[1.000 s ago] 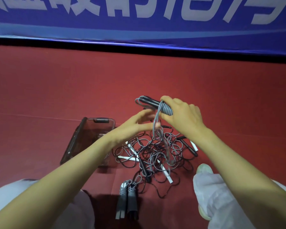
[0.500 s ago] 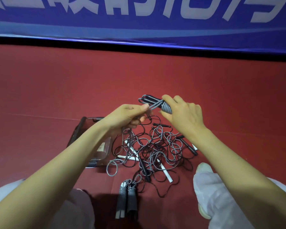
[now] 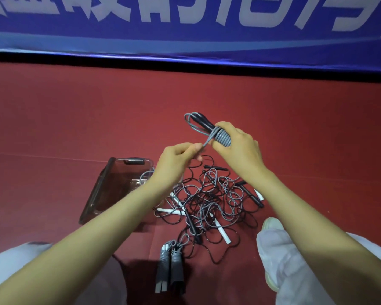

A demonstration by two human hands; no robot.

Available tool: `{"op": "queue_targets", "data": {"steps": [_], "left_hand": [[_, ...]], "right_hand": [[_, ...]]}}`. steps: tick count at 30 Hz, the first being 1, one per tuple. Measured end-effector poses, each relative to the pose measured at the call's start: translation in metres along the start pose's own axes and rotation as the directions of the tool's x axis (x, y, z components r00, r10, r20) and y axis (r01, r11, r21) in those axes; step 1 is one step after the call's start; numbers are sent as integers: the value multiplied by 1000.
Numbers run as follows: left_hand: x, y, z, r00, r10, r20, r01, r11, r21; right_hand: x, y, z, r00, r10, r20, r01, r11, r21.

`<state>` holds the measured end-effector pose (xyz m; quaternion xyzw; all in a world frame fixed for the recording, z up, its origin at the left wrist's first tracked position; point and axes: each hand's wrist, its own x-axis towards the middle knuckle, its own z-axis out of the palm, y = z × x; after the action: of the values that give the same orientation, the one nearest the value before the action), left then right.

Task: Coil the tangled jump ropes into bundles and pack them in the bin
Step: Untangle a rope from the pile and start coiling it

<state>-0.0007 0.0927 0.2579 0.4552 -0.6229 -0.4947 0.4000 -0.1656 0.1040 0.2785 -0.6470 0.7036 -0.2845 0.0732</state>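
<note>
Our right hand (image 3: 242,148) clamps the bundle (image 3: 222,138) near the bin (image 3: 101,183); left hand (image 3: 176,159) pinches its tail taut for wrapping.

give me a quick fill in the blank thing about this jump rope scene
The rope bundle gripped by the right hand is ____ in colour.
The left hand pinches its loose end, above the tangled pile on the ____ floor.
By the person's own sides, the clear bin stands ____ of that pile.
A finished bundle lies on the floor, outside the ____.
Missing words: grey, red, left, bin.
</note>
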Motion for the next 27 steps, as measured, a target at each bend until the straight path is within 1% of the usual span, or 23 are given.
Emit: {"op": "queue_targets", "data": {"steps": [1,2,3,5,7,9,11,13,14,16,17,19,21,23,24,25,26,27], "left_hand": [[3,0,-3,993,-108,48,114,984,-138],[7,-2,-7,984,-150,92,166,962,-216],[9,-2,-10,982,-149,119,176,949,-260],[13,-4,-11,984,-97,150,141,937,-320],[14,-4,-8,987,-30,158,89,921,-379],[15,-5,-6,989,36,143,22,922,-386],[16,-4,-5,987,96,131,-48,942,-332],[14,-2,-6,980,137,142,-102,969,-226],[14,-3,-6,976,148,158,-126,982,-141],[12,-6,-9,962,161,221,-189,976,111],[11,-9,-12,953,173,250,-237,938,254],[15,-15,-19,947,174,271,-293,815,500],[24,-26,-29,958,96,271,-253,729,636],[30,-40,-38,971,-2,238,-171,686,707],[31,-48,-41,976,-53,209,-112,706,699],[31,-54,-44,976,-111,185,-36,762,647],[29,-58,-45,971,-163,176,40,833,551],[26,-57,-43,959,-213,186,122,904,409]], "right_hand": [[-1,-2,-1,1000,-19,2,19,998,61],[-3,-4,-3,999,-37,10,35,993,116],[-4,-7,-6,998,-51,22,46,984,175],[-7,-7,-10,995,-78,62,54,945,321],[-7,-4,-12,984,-123,128,57,901,430],[-8,-5,-13,968,-148,204,9,829,559],[-9,-8,-14,965,-95,245,-112,695,710],[-8,-11,-14,961,20,276,-239,563,791],[-7,-12,-14,952,66,298,-287,527,800],[-7,-13,-13,933,121,338,-351,508,787],[-6,-13,-13,926,140,351,-372,503,780],[-5,-10,-12,918,178,355,-396,479,784],[-1,-5,-14,914,217,343,-405,454,794],[3,-1,-14,910,249,331,-411,451,792],[3,1,-14,907,261,330,-417,457,785],[4,3,-12,903,269,334,-426,464,777],[5,4,-11,899,275,341,-434,467,770],[6,5,-10,895,282,346,-443,463,768]]}}
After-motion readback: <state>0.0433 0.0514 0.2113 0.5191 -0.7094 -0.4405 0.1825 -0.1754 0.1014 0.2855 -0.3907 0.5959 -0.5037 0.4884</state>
